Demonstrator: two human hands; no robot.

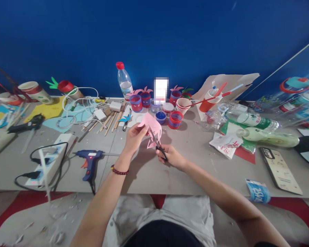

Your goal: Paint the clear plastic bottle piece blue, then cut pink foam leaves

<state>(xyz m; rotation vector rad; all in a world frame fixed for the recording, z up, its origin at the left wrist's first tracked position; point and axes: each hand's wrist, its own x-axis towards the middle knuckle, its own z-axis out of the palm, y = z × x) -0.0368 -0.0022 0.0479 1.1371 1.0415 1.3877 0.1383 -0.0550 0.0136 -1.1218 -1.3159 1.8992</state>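
Note:
Pinched in my left hand [137, 136] is a piece of pink paper [152, 124] with a curved, partly cut outline and strips hanging at its lower edge. My right hand [173, 156] grips black-handled scissors [162, 153], whose blades lie against the paper near its middle. Both hands are raised over the grey table. Just beyond them stand small painted cups, among them a red and purple cup [175, 120] and a pot of blue paint [161, 117]. Pink paper leaves top a purple and red cup [136, 103].
A blue glue gun [91, 161] with a lit red light and a white power strip [50, 159] lie to the left. Wooden sticks [110, 120] and white cables sit behind them. Plastic bottles [257, 120], a phone [280, 169] and a blue packet [258, 191] are on the right.

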